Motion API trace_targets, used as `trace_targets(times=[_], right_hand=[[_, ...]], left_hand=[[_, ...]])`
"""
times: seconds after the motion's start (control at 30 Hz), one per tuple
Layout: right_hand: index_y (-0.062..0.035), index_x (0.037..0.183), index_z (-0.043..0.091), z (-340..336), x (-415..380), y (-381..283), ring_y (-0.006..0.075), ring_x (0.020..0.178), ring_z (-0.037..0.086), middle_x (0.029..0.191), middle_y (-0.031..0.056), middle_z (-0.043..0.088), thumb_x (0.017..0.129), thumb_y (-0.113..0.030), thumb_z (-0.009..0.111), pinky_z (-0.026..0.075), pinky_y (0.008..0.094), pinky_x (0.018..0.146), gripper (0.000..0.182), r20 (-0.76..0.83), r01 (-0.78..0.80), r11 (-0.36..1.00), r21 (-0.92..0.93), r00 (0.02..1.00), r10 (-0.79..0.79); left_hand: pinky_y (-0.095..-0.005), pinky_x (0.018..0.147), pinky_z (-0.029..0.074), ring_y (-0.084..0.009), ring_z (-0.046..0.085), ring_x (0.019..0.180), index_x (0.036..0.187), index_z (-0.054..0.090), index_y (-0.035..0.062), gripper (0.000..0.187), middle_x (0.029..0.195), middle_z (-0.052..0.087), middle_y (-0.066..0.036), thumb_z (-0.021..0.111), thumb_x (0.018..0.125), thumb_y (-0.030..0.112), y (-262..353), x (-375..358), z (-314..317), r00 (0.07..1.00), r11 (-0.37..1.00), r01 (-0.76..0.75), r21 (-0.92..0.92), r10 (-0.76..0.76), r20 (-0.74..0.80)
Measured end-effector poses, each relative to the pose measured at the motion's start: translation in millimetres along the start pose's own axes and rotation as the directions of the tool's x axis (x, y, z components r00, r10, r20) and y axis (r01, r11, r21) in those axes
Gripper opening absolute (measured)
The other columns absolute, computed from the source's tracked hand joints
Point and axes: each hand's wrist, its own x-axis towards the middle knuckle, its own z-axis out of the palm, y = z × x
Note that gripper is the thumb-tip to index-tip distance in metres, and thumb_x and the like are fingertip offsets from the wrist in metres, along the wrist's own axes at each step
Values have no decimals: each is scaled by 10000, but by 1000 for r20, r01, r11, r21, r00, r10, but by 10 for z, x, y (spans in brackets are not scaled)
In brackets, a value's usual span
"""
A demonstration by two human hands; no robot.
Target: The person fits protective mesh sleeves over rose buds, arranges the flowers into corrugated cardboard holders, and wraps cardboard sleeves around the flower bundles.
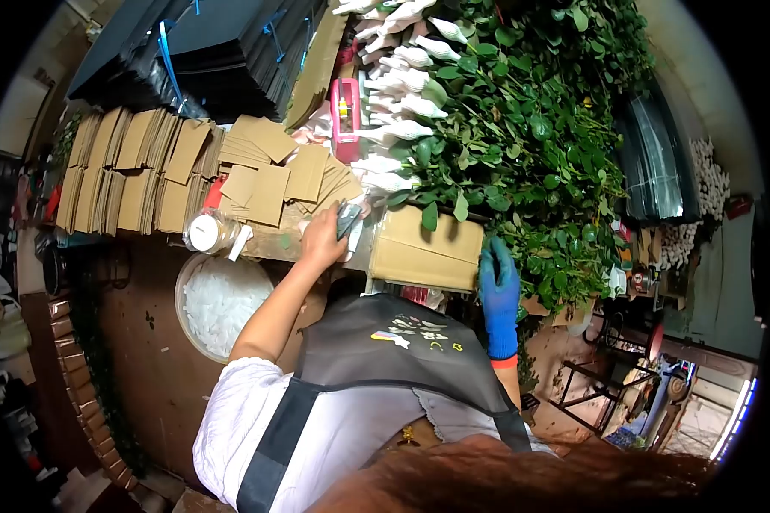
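Observation:
My left hand (pixel 322 241) is bare and closed around a small grey object (pixel 348 220) at the table's front edge; its exact kind is hard to make out. Just right of it lies a folded cardboard wrapper (pixel 426 250), its broad tan face toward me. My right hand (pixel 499 278), in a blue glove, is at the wrapper's right end with its fingers stretched out. Behind the wrapper, leafy green rose stems (pixel 530 128) are heaped, with flower heads in white netting (pixel 402 130) pointing left.
Stacks of cardboard pieces (pixel 137 171) and loose cards (pixel 261 190) stand at left, near a clear jar (pixel 205 232). A round tub of white scraps (pixel 222 303) sits below. Dark sheet bundles (pixel 222 60) lie behind, beside a pink box (pixel 345 120).

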Motion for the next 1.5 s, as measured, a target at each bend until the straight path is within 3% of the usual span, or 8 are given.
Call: trace_targets(times=[0.07, 0.27, 0.43, 0.57, 0.67, 0.93, 1.13, 1.5], right_hand=[[22, 1399, 511, 59, -57, -175, 197, 1156, 612, 1325, 146, 598, 956, -90, 581, 482, 317, 997, 462, 76, 21, 1000, 7, 997, -21], [15, 1347, 562, 214, -146, -356, 239, 1077, 667, 1248, 168, 635, 913, -51, 604, 521, 331, 940, 441, 166, 198, 964, -176, 971, -169], [-8, 1342, 572, 210, -263, -333, 277, 1141, 657, 1268, 181, 640, 914, -91, 635, 521, 382, 956, 441, 177, 200, 957, -211, 971, -164], [-28, 1322, 598, 81, -356, -266, 331, 1192, 617, 1282, 178, 637, 916, -126, 646, 493, 400, 1001, 420, 147, 184, 907, -380, 980, -137], [-38, 1303, 617, 1, -424, -320, 342, 1181, 621, 1271, 185, 644, 914, -130, 646, 492, 412, 1004, 401, 145, 218, 884, -413, 974, -172], [-27, 1281, 634, 7, -211, -452, 357, 1134, 638, 1246, 197, 656, 918, -116, 629, 507, 407, 968, 374, 192, 314, 856, -410, 948, -255], [-40, 1291, 630, -6, -143, -421, 345, 1119, 650, 1244, 184, 659, 903, -105, 655, 520, 401, 947, 394, 226, 331, 874, -355, 938, -263], [-27, 1254, 638, 80, 18, -492, 358, 1061, 668, 1210, 194, 671, 903, -116, 656, 528, 401, 914, 362, 322, 433, 855, -285, 883, -340]], left_hand=[[-468, 944, 459, -412, 552, 1085, 1314, 523, -7, 651, 1166, 589, -213, 783, 742, 165, -14, 200, 34, 940, 961, -273, 46, 276, -200], [-472, 886, 475, -424, 583, 1011, 1084, 666, -11, 371, 1101, 611, -256, 689, 893, 306, 46, 1380, -206, 891, 998, 29, -62, -55, -452], [-534, 787, 499, -430, 674, 870, 912, 732, 28, 444, 888, 701, -240, 528, 954, 420, -155, 2126, -131, 928, 926, 307, -219, -343, -147], [-533, 807, 492, -438, 659, 910, 901, 675, 23, 392, 894, 693, -242, 502, 968, 369, -192, 2140, -100, 913, 943, 170, -286, -260, -313], [-538, 823, 489, -446, 652, 934, 961, 668, 40, 356, 918, 690, -247, 486, 980, 346, -318, 1729, 28, 978, 911, 201, -359, -205, 28], [-524, 803, 534, -425, 687, 915, 979, 701, 41, 274, 988, 712, -236, 491, 914, 206, -100, 1529, -268, 976, 921, 116, 372, -175, 128], [-457, 725, 517, -383, 670, 788, 889, 692, 30, 343, 839, 688, -217, 550, 962, 334, 971, 202, -671, 950, 938, 102, -333, 7, 312], [-471, 647, 527, -383, 673, 706, 708, 734, 77, 487, 705, 682, -173, 616, 901, 508, 1367, 71, -580, 914, 983, -43, 181, -34, 403]])
